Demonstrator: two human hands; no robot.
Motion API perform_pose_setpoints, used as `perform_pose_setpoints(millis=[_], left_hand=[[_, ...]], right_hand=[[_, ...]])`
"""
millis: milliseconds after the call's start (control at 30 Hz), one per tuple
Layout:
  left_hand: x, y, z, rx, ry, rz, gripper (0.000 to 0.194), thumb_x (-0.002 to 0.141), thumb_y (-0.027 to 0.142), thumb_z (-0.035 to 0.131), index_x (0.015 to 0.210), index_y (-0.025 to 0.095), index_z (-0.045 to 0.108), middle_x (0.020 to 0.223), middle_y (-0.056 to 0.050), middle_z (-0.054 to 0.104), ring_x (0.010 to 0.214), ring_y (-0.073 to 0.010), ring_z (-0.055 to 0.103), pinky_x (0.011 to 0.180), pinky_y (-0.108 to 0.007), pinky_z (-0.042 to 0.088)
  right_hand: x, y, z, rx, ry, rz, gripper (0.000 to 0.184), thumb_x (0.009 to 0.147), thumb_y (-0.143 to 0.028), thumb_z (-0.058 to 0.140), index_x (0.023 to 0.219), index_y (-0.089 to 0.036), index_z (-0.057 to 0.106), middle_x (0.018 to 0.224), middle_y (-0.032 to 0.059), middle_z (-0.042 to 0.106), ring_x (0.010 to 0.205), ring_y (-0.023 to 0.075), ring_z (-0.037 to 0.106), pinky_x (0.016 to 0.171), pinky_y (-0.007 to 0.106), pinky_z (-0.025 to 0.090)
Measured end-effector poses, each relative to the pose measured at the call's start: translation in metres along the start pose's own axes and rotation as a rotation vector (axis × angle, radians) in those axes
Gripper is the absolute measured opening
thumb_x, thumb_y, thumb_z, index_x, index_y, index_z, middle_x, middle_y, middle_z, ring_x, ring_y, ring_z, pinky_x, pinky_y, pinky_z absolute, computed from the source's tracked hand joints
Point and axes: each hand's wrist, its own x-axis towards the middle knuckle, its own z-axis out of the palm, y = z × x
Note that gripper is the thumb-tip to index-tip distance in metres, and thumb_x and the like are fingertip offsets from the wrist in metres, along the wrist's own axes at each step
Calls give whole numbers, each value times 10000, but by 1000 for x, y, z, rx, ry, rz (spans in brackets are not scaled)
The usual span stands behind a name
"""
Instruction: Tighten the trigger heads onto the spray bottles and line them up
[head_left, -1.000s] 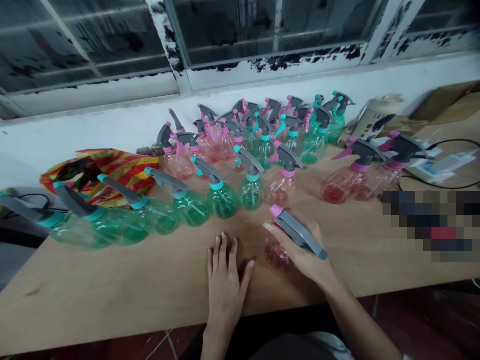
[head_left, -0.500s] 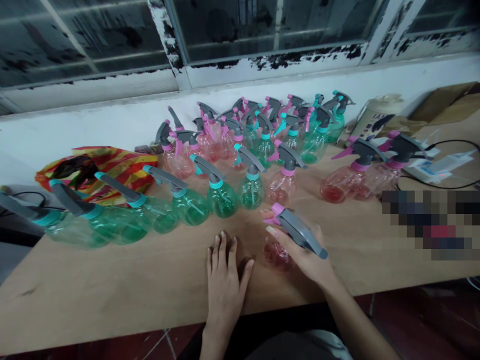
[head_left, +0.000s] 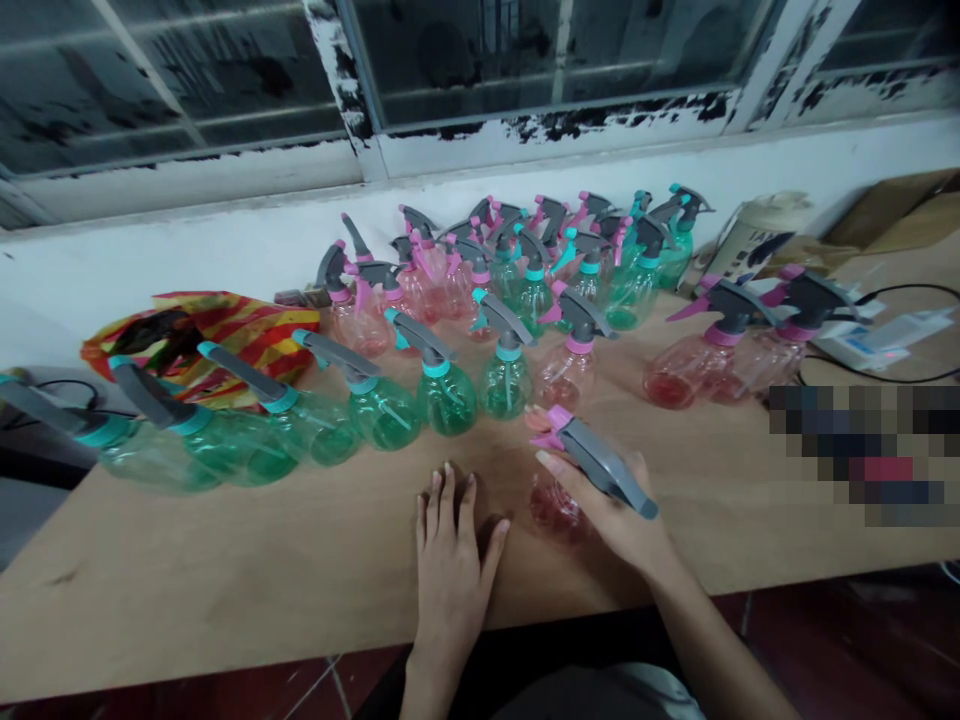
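Note:
My right hand (head_left: 611, 510) is wrapped round the neck of a pink spray bottle (head_left: 556, 508) with a grey and pink trigger head, near the front of the table. The bottle's pink nozzle points away to the far left; its neck is hidden by my fingers. To its left, my left hand (head_left: 451, 560) lies flat on the wooden tabletop (head_left: 300, 590), fingers spread, holding nothing. Beyond the hands runs a slanting row of green spray bottles (head_left: 446, 395) with turquoise collars, and a pink spray bottle (head_left: 566, 375) stands at its right end.
More pink and green spray bottles (head_left: 534, 295) crowd along the wall. Two pink spray bottles (head_left: 679, 380) stand at right. A red and yellow plastic bag (head_left: 255, 330) lies at back left. At back right are a labelled container (head_left: 757, 235), cardboard (head_left: 892, 215) and a black cable (head_left: 900, 290).
The whole view shifts very slightly. Both hands and the held spray bottle keep essentially the same places on the table.

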Motion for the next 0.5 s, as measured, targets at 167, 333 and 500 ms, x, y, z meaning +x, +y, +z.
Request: perform_pose_setpoints(millis=[167, 333, 500], left_hand=[[0, 0, 1, 15, 0, 0, 515, 975, 412, 445, 1403, 126, 436, 1494, -202, 408, 1396, -334, 352, 1091, -570, 334], [0, 0, 0, 18, 4, 6, 518, 982, 418, 432, 1406, 120, 425, 1493, -203, 407, 1397, -332, 349, 1091, -570, 334], [1, 0, 0, 23, 15, 17, 521, 990, 429, 412, 1405, 114, 421, 1481, -211, 419, 1397, -331, 350, 1092, -567, 334]], right_hand=[[1, -4, -1, 30, -41, 10, 216, 868, -325, 642, 1068, -271, 703, 1002, 35, 759, 946, 244, 723, 838, 376, 592], [4, -9, 0, 7, -6, -2, 113, 874, -325, 630, 837, -235, 689, 814, 5, 737, 771, 189, 722, 740, 304, 587], [4, -8, 0, -50, 31, 0, 151, 870, -319, 636, 751, -227, 649, 657, -25, 674, 591, 148, 671, 611, 266, 559]])
